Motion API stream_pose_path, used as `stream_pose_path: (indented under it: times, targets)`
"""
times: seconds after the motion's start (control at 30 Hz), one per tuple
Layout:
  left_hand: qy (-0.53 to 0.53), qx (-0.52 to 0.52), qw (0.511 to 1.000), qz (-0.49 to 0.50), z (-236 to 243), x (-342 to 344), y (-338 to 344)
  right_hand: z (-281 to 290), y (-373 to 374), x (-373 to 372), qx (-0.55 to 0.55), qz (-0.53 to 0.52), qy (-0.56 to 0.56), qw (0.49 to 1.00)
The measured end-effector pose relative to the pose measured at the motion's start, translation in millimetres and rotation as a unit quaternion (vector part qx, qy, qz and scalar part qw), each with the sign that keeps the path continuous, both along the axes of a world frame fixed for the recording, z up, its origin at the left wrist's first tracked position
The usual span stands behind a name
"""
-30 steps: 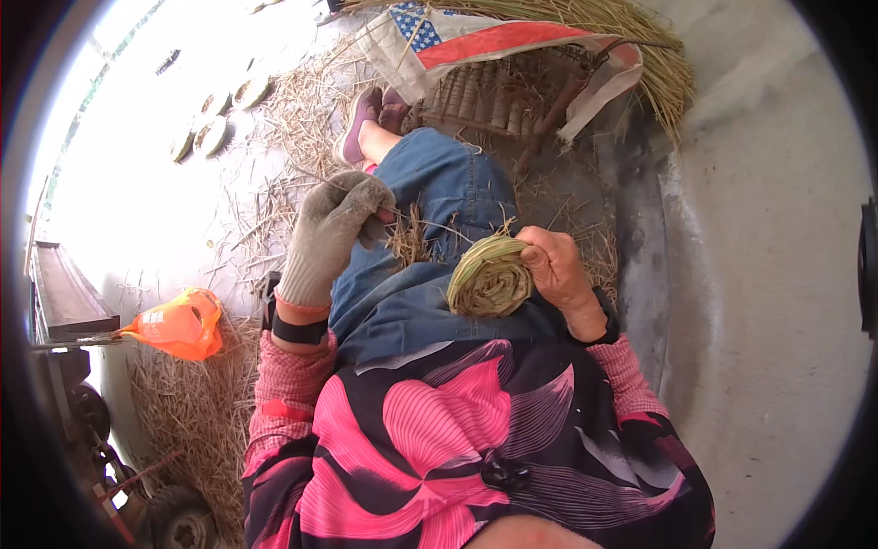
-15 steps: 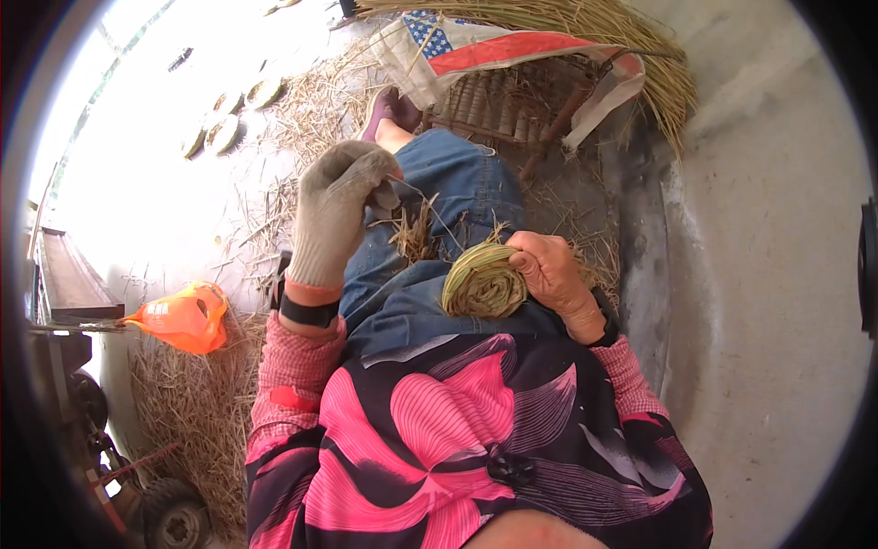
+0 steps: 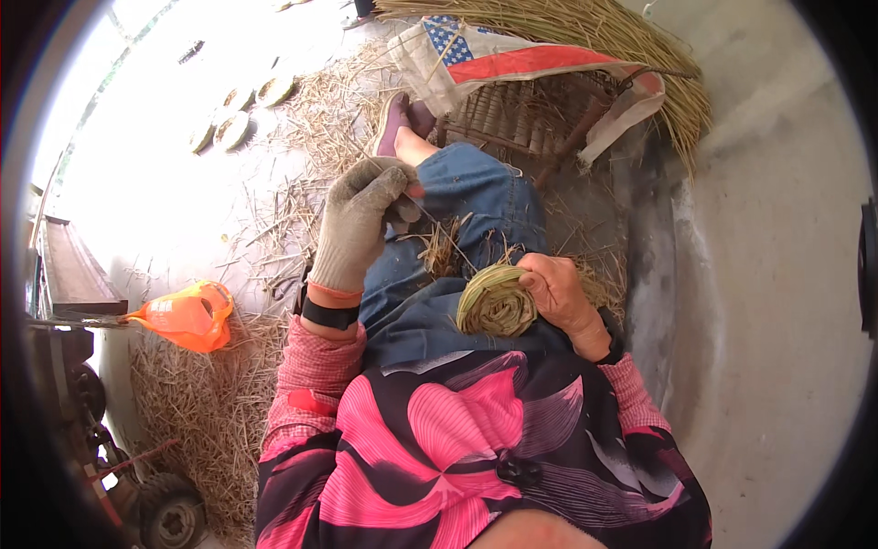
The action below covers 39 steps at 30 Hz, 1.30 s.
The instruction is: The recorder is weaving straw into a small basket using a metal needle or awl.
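Note:
My left hand [image 3: 364,209] wears a grey-white knitted glove and is raised over my lap, its thumb and fingers closed on a thin thread [image 3: 429,216]. Running down to the right, the thread looks taut and reaches a flat, spiral coil of green-yellow straw [image 3: 497,306]. My bare right hand [image 3: 562,297] grips this coil at its right edge, thumb on the near face. Loose dry husks [image 3: 441,249] lie on my jeans between the hands. Whether the gloved fingers also hold a needle is hidden.
A slatted chair [image 3: 517,114] draped with a red, white and blue cloth stands ahead, beside a big bundle of long straw [image 3: 672,87]. Several round coiled pieces [image 3: 231,131] lie far left. An orange plastic bag [image 3: 190,316] and a wheeled machine [image 3: 169,512] are at left; a wall [image 3: 768,274] is at right.
The whole view has shifted slightly. My gloved left hand has come a little right and down, and the thread, bent before, now runs straighter. My right hand keeps its hold on the straw coil.

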<state>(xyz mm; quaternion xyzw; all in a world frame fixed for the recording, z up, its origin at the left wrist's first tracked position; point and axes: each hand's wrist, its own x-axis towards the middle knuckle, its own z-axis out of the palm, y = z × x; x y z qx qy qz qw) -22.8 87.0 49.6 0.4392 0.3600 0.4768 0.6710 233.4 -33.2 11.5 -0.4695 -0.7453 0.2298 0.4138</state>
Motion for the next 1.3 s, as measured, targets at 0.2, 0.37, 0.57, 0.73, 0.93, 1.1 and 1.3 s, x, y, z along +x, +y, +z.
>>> stream_pose_path:
  times: [0.2, 0.37, 0.57, 0.73, 0.93, 1.1, 1.3]
  targets:
    - [-0.078, -0.015, 0.997, -0.017, -10.0, 3.9, 7.5, 2.2, 3.6, -2.7, -0.007, 0.010, -0.005, 1.000]
    - [-0.147, -0.030, 0.988, -0.041, -4.4, 7.0, 1.4, 4.6, 4.0, -5.6, 0.000, 0.010, -0.010, 1.000]
    - [-0.099, -0.029, 0.995, -0.012, 15.3, 3.1, -8.2, 4.5, -0.9, -4.3, 0.004, 0.001, -0.011, 1.000]
    - [0.029, 0.011, 1.000, -0.004, 18.9, -2.2, -6.8, 8.1, -2.7, -5.6, 0.004, -0.001, -0.018, 1.000]
    - [0.019, 0.162, 0.987, -0.014, 1.8, 17.4, 2.9, 6.5, -0.2, -4.7, 0.033, 0.001, -0.027, 0.999]
    - [-0.050, 0.077, 0.996, -0.019, 10.0, 47.1, 3.8, 18.8, 2.4, -13.5, -0.006, 0.016, -0.021, 1.000]
    - [-0.070, 0.044, 0.995, -0.064, 2.8, 89.3, 7.6, 13.7, 9.4, -26.9, 0.027, 0.043, -0.062, 0.997]
